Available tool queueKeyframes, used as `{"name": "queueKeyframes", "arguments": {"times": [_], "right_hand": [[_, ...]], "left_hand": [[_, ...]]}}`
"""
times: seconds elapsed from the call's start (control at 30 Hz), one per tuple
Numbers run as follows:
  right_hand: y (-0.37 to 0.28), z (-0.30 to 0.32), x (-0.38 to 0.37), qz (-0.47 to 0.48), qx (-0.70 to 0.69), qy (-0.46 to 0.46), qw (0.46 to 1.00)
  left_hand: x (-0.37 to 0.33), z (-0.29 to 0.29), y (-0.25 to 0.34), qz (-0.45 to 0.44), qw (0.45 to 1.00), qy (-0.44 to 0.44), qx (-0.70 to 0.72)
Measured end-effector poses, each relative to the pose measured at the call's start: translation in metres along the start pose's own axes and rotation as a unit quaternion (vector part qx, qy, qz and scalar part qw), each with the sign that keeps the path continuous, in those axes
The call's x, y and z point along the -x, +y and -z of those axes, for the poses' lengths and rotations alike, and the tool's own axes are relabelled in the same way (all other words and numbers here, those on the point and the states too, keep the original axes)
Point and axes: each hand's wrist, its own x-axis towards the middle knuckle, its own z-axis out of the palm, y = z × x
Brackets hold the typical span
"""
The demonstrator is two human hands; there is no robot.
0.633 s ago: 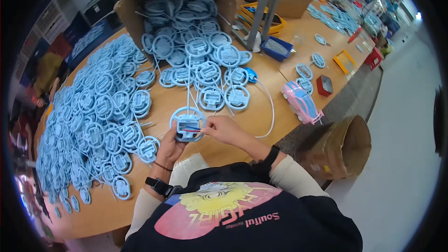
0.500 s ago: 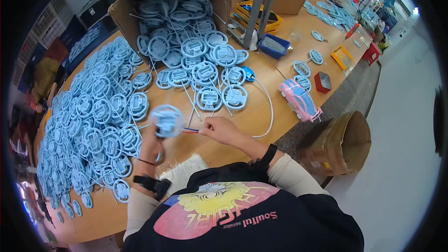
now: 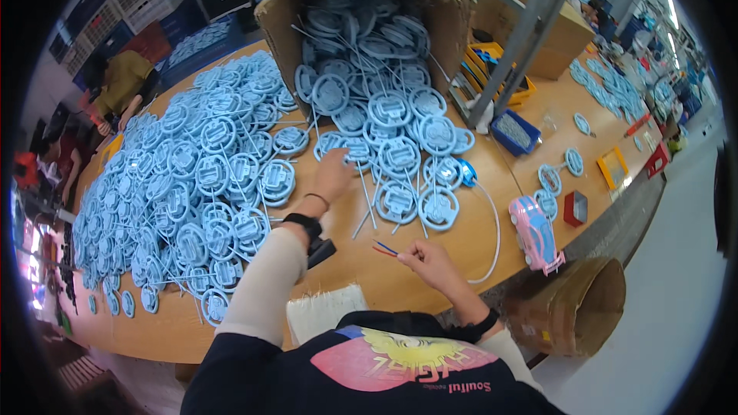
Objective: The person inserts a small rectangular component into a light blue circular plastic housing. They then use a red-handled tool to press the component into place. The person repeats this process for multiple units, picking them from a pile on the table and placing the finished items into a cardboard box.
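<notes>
My left hand (image 3: 332, 177) reaches to the near edge of the heap before the big carton, its fingers closed at the rim of a light blue plastic toy steering wheel (image 3: 357, 151); the fingertips are partly hidden. Between thumb and fingers, my right hand (image 3: 430, 263) pinches a cable end, from which a red and a blue wire (image 3: 387, 250) stick out to the left. A white cable (image 3: 496, 223) curves over the table from a small blue device (image 3: 467, 173) beside the wheels towards my right hand.
A large heap of similar wheels (image 3: 184, 161) covers the table's left side. More spill from a tipped carton (image 3: 280, 38). On the right are a pink toy car (image 3: 533, 234), a red box (image 3: 575, 209), a blue bin (image 3: 515, 132) and a metal post (image 3: 530, 38). An open carton (image 3: 565, 311) stands on the floor.
My left hand has let go of the wheel it was holding by the wires and moved forward to another at the heap. My right hand still pinches the cable. The view has shifted left.
</notes>
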Motion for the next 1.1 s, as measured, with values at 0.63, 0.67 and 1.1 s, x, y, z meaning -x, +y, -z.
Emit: {"name": "queueKeyframes", "arguments": {"times": [0.63,0.67,1.1], "right_hand": [[-0.045,-0.031,-0.029,0.005,-0.132,-0.063,0.989],[-0.052,-0.036,-0.033,0.020,-0.137,-0.058,0.989],[-0.092,-0.017,-0.010,0.016,-0.116,-0.233,0.965]], "left_hand": [[0.134,0.055,0.077,0.349,0.602,0.003,0.718],[0.147,0.060,0.098,0.338,0.625,-0.005,0.704],[0.158,0.141,0.101,0.278,0.739,-0.259,0.557]]}}
